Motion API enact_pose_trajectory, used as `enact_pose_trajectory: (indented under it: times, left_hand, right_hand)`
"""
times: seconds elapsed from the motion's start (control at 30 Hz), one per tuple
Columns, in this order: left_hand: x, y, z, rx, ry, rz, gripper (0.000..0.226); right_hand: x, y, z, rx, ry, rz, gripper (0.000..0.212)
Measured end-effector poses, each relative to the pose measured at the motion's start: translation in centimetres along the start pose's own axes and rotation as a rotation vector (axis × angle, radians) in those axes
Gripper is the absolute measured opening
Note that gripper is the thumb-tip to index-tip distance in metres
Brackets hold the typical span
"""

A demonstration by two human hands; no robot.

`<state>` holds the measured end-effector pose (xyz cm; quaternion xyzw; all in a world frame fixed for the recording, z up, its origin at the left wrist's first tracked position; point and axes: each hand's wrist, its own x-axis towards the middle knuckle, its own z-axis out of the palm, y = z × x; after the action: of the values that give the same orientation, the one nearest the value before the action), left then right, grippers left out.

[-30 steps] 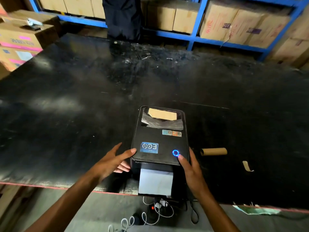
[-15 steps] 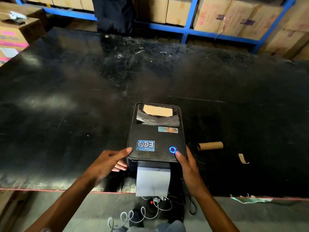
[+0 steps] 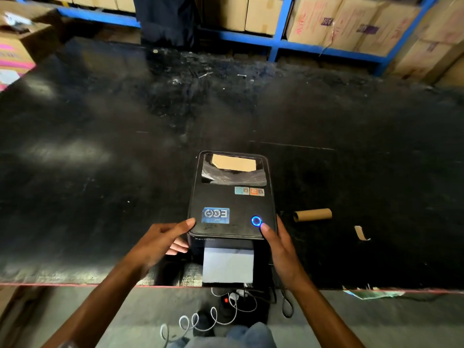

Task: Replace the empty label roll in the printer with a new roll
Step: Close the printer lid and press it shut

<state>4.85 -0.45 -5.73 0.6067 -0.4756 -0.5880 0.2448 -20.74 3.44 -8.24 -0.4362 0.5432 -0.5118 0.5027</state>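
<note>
A black label printer (image 3: 229,197) stands near the table's front edge with its lid down and a blue ring light on. A white label strip (image 3: 228,265) hangs out of its front slot. My left hand (image 3: 160,241) grips the printer's front left corner, thumb on the lid. My right hand (image 3: 278,243) holds the front right corner, its thumb beside the blue light. An empty brown cardboard core (image 3: 312,214) lies on the table right of the printer. Through the lid's window a roll shows dimly.
The black table (image 3: 100,146) stretches far ahead. A torn paper scrap (image 3: 361,233) lies right of the core. Cardboard boxes fill blue shelving (image 3: 273,43) at the back, more boxes stand at left. Cables (image 3: 226,312) lie on the floor below the table's edge.
The label strip has come further out of the front slot. My left thumb has shifted onto the lid's corner. Both hands stay at the printer's front.
</note>
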Motion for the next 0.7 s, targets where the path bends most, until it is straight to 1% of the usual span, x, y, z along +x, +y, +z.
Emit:
enact_pose_trajectory:
  times: [0.07, 0.27, 0.43, 0.6, 0.7]
  left_hand:
    - [0.04, -0.08, -0.02, -0.003, 0.003, 0.004, 0.053]
    - [0.24, -0.18, -0.06, 0.016, -0.01, -0.001, 0.057]
    - [0.26, -0.17, -0.07, 0.017, -0.008, -0.005, 0.056]
    - [0.3, -0.41, -0.08, 0.005, 0.0, 0.001, 0.055]
    - [0.23, -0.43, -0.02, -0.005, 0.0, 0.007, 0.054]
  right_hand:
    - [0.02, 0.11, 0.0, -0.017, -0.001, 0.005, 0.041]
    - [0.07, 0.23, -0.09, -0.019, -0.021, 0.018, 0.038]
    - [0.09, 0.08, -0.05, -0.005, -0.009, 0.0, 0.047]
    - [-0.03, 0.26, 0.15, 0.025, 0.008, 0.019, 0.051]
    - [0.04, 0.42, 0.19, 0.016, 0.009, 0.019, 0.046]
